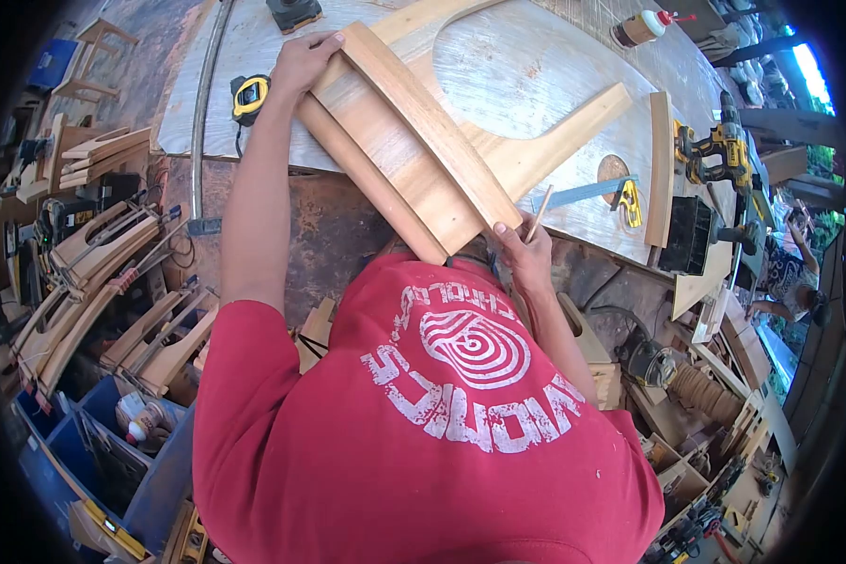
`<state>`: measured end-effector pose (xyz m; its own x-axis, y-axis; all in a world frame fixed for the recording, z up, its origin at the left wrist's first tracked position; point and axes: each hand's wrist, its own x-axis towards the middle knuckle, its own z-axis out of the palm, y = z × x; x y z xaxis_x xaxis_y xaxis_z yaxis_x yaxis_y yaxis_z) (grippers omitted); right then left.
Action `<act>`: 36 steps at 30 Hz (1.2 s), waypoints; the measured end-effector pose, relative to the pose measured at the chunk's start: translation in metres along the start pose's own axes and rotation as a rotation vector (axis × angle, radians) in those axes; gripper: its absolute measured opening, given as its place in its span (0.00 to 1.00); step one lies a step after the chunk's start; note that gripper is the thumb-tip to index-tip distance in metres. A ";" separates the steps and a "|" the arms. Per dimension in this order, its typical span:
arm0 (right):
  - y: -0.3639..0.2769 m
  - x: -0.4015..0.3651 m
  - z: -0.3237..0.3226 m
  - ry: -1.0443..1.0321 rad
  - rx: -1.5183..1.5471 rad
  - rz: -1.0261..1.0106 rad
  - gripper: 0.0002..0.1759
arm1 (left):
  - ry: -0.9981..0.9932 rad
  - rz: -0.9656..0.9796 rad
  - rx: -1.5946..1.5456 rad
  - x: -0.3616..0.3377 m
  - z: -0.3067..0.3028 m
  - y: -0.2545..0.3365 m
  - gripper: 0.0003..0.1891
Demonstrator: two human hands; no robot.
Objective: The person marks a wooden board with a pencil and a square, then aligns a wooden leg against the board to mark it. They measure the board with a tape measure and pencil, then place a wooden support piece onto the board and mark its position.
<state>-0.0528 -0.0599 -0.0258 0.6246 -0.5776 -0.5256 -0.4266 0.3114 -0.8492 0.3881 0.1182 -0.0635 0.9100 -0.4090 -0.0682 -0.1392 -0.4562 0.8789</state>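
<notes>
A long narrow wooden board [432, 122] lies at a slant across a curved wooden frame piece [536, 146]. My left hand [305, 61] is closed around the board's far left end. At its near right end, my right hand [526, 254] presses its thumb on the wood, and a thin pencil [539, 214] sticks up from between its fingers. A second wooden rail [376, 183] runs alongside, nearer my body. A yellow tape measure [249, 99] rests left of my left forearm. To the right of my right hand lies a square with a yellow handle [628, 202].
The worktable [508, 75] carries a glue bottle [641, 28], a curved wooden piece [660, 169] and cordless drills [728, 146] at its right side. A metal bar clamp [205, 122] lies along the left. Blue bins [150, 470] and stacked wooden parts crowd the floor. Another person [794, 273] is far right.
</notes>
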 end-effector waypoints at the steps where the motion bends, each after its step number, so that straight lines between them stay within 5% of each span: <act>1: -0.001 -0.001 0.000 0.000 -0.014 0.004 0.36 | -0.003 -0.006 -0.010 -0.002 -0.001 0.003 0.26; 8: -0.001 -0.001 0.003 -0.002 0.025 -0.050 0.34 | 0.040 -0.003 0.082 -0.010 -0.001 0.017 0.21; 11: 0.000 0.000 0.004 0.013 0.047 -0.060 0.34 | 0.356 0.361 0.326 -0.019 0.012 0.021 0.17; 14: -0.001 0.001 -0.003 -0.032 -0.055 0.015 0.32 | 0.308 0.486 0.549 -0.025 0.015 0.032 0.14; 23: 0.013 0.008 -0.002 -0.028 -0.069 -0.033 0.34 | 0.054 0.302 0.952 -0.050 0.004 0.089 0.30; 30: -0.005 -0.001 0.003 -0.049 -0.205 -0.095 0.37 | -0.095 0.178 0.704 -0.024 -0.015 0.073 0.30; 33: -0.005 -0.007 0.009 -0.032 -0.044 -0.148 0.38 | -0.147 0.090 0.446 -0.002 -0.025 0.063 0.31; 36: 0.004 -0.009 0.003 0.110 -0.381 -0.338 0.36 | -0.098 0.065 0.162 0.003 -0.037 0.055 0.30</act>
<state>-0.0580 -0.0520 -0.0245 0.7052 -0.6805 -0.1991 -0.4332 -0.1912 -0.8808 0.3976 0.1208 0.0025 0.8558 -0.5132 -0.0659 -0.2650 -0.5442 0.7960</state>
